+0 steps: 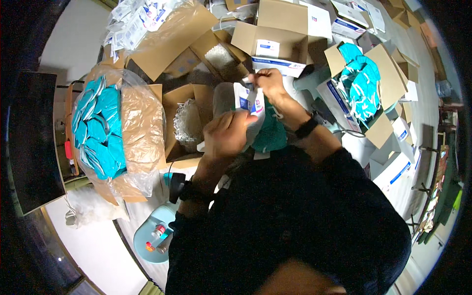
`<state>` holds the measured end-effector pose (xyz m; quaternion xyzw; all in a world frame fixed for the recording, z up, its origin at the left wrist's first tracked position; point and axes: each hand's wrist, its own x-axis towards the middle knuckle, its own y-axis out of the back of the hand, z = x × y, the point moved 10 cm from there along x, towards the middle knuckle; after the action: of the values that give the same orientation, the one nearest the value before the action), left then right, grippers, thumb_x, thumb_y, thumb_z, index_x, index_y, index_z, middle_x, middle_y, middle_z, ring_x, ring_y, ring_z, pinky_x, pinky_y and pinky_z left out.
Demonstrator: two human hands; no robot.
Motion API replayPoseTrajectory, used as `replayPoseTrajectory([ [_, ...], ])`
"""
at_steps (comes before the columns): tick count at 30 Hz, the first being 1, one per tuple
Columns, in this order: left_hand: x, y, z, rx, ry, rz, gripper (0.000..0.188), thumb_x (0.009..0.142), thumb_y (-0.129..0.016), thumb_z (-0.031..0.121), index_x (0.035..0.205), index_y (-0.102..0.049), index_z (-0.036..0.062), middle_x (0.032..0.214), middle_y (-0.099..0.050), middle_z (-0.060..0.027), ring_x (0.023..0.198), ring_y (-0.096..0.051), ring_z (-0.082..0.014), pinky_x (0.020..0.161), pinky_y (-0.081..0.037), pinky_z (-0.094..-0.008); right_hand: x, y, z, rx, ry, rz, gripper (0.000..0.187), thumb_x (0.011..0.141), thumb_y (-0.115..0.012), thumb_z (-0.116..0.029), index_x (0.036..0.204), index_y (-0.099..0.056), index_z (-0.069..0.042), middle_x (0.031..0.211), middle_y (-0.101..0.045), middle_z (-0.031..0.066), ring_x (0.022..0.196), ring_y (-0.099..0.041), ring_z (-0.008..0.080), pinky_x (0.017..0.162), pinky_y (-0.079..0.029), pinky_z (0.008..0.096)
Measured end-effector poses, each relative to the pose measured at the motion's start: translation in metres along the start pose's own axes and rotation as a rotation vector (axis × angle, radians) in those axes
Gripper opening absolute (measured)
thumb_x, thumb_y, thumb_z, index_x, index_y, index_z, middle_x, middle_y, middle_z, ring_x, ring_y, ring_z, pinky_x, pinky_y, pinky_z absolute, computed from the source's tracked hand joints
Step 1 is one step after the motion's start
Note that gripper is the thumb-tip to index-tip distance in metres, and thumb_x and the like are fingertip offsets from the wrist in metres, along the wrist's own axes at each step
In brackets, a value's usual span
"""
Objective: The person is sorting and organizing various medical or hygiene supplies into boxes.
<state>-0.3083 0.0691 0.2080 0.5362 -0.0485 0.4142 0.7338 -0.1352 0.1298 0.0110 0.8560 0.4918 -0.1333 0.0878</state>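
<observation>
In front of my chest is a small white plastic pouch with blue and pink print. My left hand is closed on its lower left side, thumb pointing right. At the pouch's top edge my right hand has its fingers pinched together; slight blur hides the exact grip. Below the right wrist lie teal face masks with white straps, partly covered by my arms and the pouch. A dark band circles each wrist.
To the left, a plastic-lined carton holds many teal masks. An open cardboard box contains white strap bundles. Ahead stands an open carton; at right, another box of teal masks. A light-blue stool bears bottles.
</observation>
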Motion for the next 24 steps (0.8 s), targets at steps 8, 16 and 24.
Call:
replayPoseTrajectory([
  [8,-0.002,-0.018,-0.040,-0.107,0.235,-0.213,0.009,0.087,-0.061,0.016,0.084,-0.061,0.0069,0.075,-0.062,-0.0142,0.067,-0.062,-0.0337,0.057,-0.048,-0.0408,-0.036,-0.022,-0.051,0.412,-0.070,-0.533,0.015,0.092,-0.060,-0.020,0.090,-0.065,-0.006,0.084,-0.064,0.0027,0.072,-0.058,0.0100,0.065,-0.046,0.0251],
  [16,-0.014,-0.039,-0.063,-0.457,0.471,-0.050,0.015,0.089,-0.060,0.020,0.093,-0.061,0.0056,0.082,-0.063,-0.0189,0.080,-0.063,-0.0370,0.064,-0.049,-0.0400,-0.070,-0.039,-0.067,0.096,0.186,-0.631,0.010,0.083,-0.072,-0.012,0.080,-0.069,-0.003,0.071,-0.064,-0.0024,0.066,-0.053,0.0030,0.058,-0.043,0.0218],
  [24,-0.017,-0.059,-0.075,-0.123,0.451,-0.417,0.028,0.091,-0.057,0.031,0.084,-0.060,0.0034,0.081,-0.064,-0.0162,0.077,-0.062,-0.0335,0.062,-0.047,-0.0426,-0.081,-0.038,-0.084,-0.111,0.327,-0.442,0.016,0.084,-0.069,-0.010,0.072,-0.064,-0.002,0.065,-0.060,-0.0012,0.059,-0.050,0.0046,0.052,-0.040,0.0228],
])
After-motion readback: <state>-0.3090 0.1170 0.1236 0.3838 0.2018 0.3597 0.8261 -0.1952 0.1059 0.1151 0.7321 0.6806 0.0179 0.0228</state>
